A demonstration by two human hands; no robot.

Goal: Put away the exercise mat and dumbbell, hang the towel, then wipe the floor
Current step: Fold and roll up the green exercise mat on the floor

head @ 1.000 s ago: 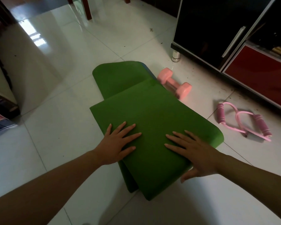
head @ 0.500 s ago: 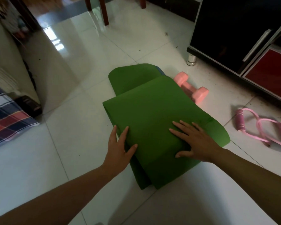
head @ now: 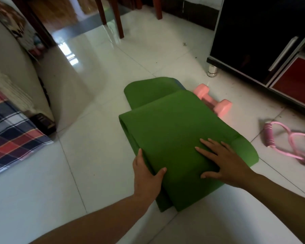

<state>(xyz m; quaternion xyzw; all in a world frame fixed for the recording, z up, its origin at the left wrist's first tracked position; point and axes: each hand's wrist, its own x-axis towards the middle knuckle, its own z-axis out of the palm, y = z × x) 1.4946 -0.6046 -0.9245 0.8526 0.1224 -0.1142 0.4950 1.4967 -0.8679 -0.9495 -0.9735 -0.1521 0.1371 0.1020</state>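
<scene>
The green exercise mat (head: 167,127) lies folded in several layers on the white tiled floor (head: 99,95). My left hand (head: 146,175) grips the mat's near left edge, thumb on top and fingers tucked under the fold. My right hand (head: 220,161) rests flat on top of the folded mat, fingers spread. A pink dumbbell (head: 217,103) lies on the floor just behind the mat's right side, partly hidden by it. No towel is clearly visible.
A pink resistance band (head: 287,141) lies on the floor to the right. A black and red cabinet (head: 264,41) on metal feet stands at the back right. A plaid cloth (head: 9,131) lies at the left beside a wall. Chair legs (head: 118,20) stand at the back.
My left hand slid off the mat's top to its left edge and took hold of the fold. My right hand stayed flat on the mat, and the view tilted up.
</scene>
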